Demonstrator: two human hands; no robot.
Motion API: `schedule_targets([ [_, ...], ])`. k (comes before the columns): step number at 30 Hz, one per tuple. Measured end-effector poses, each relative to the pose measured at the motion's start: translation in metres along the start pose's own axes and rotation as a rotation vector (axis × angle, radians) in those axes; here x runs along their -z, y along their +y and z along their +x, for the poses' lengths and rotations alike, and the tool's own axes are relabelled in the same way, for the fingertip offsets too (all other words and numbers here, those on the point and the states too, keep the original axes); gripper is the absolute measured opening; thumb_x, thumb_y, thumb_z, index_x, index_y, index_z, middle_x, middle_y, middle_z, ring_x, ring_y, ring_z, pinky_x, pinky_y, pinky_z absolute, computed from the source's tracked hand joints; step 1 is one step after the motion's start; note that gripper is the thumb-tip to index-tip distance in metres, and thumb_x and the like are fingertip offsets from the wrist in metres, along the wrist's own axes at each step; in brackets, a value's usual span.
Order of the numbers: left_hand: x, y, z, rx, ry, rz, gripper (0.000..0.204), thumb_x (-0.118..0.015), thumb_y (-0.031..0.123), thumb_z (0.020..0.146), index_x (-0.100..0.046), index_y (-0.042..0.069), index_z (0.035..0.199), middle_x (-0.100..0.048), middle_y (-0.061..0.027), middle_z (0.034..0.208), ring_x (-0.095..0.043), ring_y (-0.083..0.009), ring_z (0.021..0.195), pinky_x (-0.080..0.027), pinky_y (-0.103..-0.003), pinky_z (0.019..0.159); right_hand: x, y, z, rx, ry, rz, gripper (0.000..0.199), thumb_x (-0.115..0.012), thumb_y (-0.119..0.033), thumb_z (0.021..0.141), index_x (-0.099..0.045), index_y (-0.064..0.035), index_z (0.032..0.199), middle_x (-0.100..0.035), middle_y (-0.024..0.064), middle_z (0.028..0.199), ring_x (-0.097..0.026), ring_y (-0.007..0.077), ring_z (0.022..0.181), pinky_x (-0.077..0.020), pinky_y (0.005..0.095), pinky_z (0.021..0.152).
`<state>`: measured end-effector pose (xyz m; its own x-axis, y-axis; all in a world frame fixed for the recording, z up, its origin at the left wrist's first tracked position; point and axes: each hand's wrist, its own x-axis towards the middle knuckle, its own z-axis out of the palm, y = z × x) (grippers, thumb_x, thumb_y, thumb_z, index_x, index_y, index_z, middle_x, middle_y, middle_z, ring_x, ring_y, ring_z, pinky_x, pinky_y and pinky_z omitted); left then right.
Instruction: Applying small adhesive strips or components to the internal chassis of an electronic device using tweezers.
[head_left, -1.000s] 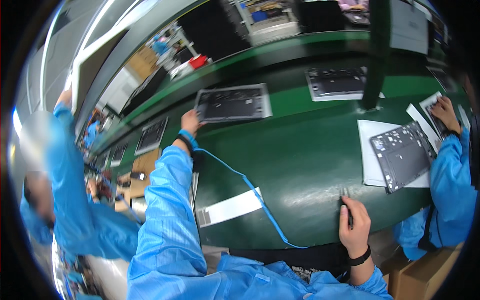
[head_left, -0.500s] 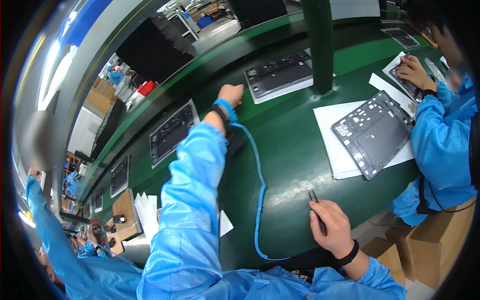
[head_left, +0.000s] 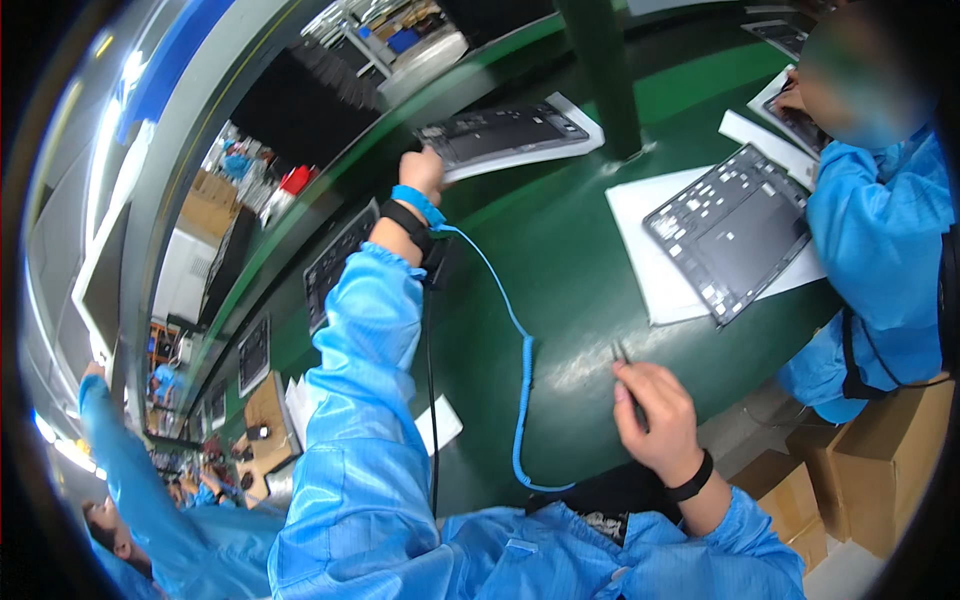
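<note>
My left hand (head_left: 422,174), with a blue wrist strap and coiled cord (head_left: 525,400), reaches to the far side of the bench. Its fingers close on the near left corner of a black tablet housing (head_left: 515,133), which rests on a white sheet; the fingertips are partly hidden. My right hand (head_left: 655,415) is low over the bench near its front edge, closed around dark tweezers (head_left: 620,352) whose tips point away from me. Ahead of it, to the right, another tablet housing (head_left: 735,235) lies aslant on white paper (head_left: 635,230), touched by neither hand.
A green post (head_left: 605,85) rises from the green bench (head_left: 520,260). More housings (head_left: 340,260) lie along the left. At the right, a co-worker in blue (head_left: 880,250) handles another housing. Cardboard boxes (head_left: 870,470) stand below right. A second person (head_left: 190,530) is at the left.
My left hand has met the far housing and closed on its corner. That housing has shifted left and turned slightly, baring paper at its right end. My right hand still holds the tweezers.
</note>
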<state>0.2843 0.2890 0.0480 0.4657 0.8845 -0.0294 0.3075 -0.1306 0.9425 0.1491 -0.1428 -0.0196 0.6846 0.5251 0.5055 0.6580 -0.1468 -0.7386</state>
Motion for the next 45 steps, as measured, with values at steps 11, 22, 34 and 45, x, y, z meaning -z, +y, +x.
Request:
schedule_targets([
  [11, 0.291, -0.059, -0.257, 0.037, 0.055, -0.410, 0.029, -0.043, 0.022, 0.107, -0.060, 0.001, 0.117, -0.068, -0.0126, 0.112, -0.068, -0.0242, 0.099, -0.054, -0.041, 0.093, -0.008, -0.012, 0.011, -0.026, -0.135, 0.246, 0.038, -0.051, -0.007, 0.101, -0.053, 0.0016, 0.138, -0.058, 0.0227, 0.138, -0.055, 0.0356, 0.130, -0.0406, 0.0407, 0.109],
  [22, 0.262, -0.137, -0.405, -0.320, 0.261, 0.796, 0.044, -0.068, 0.015, 0.091, -0.057, -0.002, 0.129, -0.053, -0.0228, 0.131, -0.052, -0.0399, 0.117, -0.044, -0.044, 0.099, -0.036, -0.044, -0.002, 0.097, -0.484, -0.190, 0.035, -0.057, -0.009, 0.097, -0.060, -0.0065, 0.132, -0.061, 0.0124, 0.135, -0.042, 0.0364, 0.137, -0.0309, 0.0440, 0.115],
  [34, 0.284, -0.190, -0.428, -0.245, 0.206, 0.845, 0.051, -0.070, 0.034, 0.090, -0.060, 0.019, 0.139, -0.036, -0.0305, 0.151, -0.034, -0.0515, 0.138, -0.033, -0.056, 0.110, -0.132, -0.141, 0.017, -0.379, -0.642, 0.715, 0.016, -0.063, -0.010, 0.097, -0.067, 0.0046, 0.103, -0.067, 0.0094, 0.086, -0.067, 0.0137, 0.068, -0.0552, 0.0255, 0.063],
  [45, 0.286, -0.190, -0.427, -0.257, 0.232, 0.735, 0.050, -0.072, 0.031, 0.087, -0.064, 0.016, 0.134, -0.035, -0.0321, 0.149, -0.036, -0.0492, 0.137, -0.034, -0.054, 0.110, -0.252, -0.188, -0.006, -0.257, -0.809, 0.485, 0.017, -0.062, -0.011, 0.091, -0.067, 0.0048, 0.089, -0.070, 0.0108, 0.068, -0.069, 0.0142, 0.063, -0.0525, 0.0284, 0.059],
])
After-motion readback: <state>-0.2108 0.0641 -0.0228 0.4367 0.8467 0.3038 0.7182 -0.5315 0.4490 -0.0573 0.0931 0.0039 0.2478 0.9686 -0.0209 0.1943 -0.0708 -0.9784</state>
